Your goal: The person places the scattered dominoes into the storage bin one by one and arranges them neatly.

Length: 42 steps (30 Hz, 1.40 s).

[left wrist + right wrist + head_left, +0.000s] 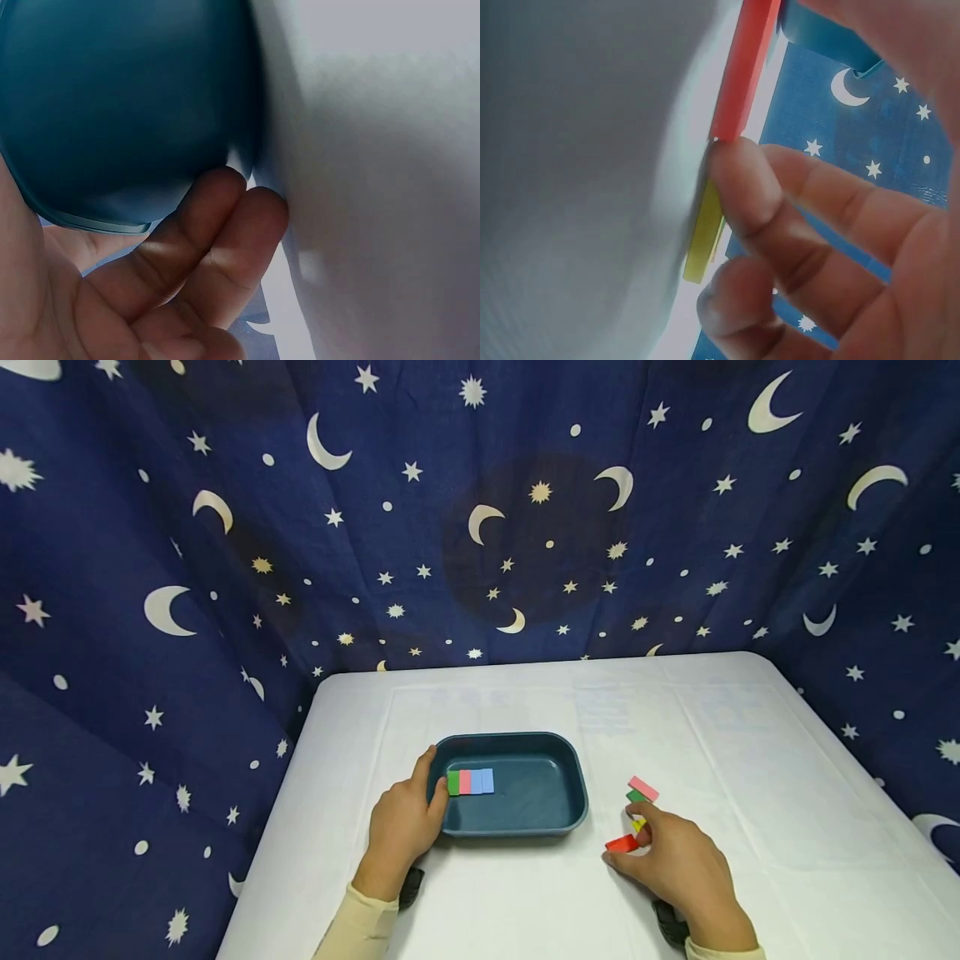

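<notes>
A dark teal rectangular tray point(540, 785) sits on the table, and my left hand point(405, 818) grips its left end, thumb over the rim. In the left wrist view, fingertips point(225, 187) lie against the tray's outer wall point(127, 112). Inside the tray, a green block point(453, 783), a pink block point(465, 782) and two light blue blocks point(482, 782) form a row. My right hand point(678, 856) pinches a red block point(622, 844) by its ends, close to the tabletop. Beside its fingers lies a yellow block point(703, 247), partly hidden in the head view.
Just beyond the right hand, a second pink block point(644, 788) and a second green block point(637, 797) lie close together. A white cloth covers the table point(750, 735). Dark blue curtains point(450, 568) with moons and stars hang behind and along both sides.
</notes>
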Each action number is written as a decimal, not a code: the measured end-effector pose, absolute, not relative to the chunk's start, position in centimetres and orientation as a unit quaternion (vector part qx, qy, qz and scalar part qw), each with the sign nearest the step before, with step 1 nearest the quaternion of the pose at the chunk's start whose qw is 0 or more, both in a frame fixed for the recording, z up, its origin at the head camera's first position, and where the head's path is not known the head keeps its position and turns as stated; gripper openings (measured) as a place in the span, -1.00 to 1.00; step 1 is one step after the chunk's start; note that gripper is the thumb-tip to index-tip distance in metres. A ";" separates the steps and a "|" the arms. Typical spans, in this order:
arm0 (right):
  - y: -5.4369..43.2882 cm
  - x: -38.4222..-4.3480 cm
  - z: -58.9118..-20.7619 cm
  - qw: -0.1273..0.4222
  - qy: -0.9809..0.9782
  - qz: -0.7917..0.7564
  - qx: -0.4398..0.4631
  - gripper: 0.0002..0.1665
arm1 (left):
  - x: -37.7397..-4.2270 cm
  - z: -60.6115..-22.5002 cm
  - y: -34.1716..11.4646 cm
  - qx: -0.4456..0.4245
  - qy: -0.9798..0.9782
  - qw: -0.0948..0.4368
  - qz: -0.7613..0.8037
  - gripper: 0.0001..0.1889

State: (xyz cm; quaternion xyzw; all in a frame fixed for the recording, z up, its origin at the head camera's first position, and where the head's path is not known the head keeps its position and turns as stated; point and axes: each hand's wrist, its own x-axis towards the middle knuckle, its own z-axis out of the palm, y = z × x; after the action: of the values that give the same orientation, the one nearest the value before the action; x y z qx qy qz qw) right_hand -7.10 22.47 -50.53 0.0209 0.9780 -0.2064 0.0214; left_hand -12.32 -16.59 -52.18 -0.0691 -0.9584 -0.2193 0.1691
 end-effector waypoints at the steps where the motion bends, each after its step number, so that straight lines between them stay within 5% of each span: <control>1: 22.4 -7.1 -50.6 0.016 0.978 -0.207 0.018 0.04 | -12.3 -52.2 -16.6 -0.070 -0.958 0.171 -0.219 -0.39; 9: 22.3 -7.1 -50.7 -0.010 0.976 -0.218 0.007 0.03 | -12.3 -52.3 -16.7 -0.071 -0.957 0.171 -0.221 -0.39; 42: 21.3 -7.4 -49.7 0.042 0.980 -0.196 0.004 -0.02 | -12.3 -52.2 -16.9 -0.066 -0.959 0.164 -0.221 -0.39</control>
State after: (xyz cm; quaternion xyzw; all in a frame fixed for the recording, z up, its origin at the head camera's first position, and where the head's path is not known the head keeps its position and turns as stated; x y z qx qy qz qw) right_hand -7.41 21.29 -49.68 0.0035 0.9797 -0.1959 0.0418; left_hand -12.34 -16.88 -52.23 -0.0659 -0.9590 -0.2214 0.1643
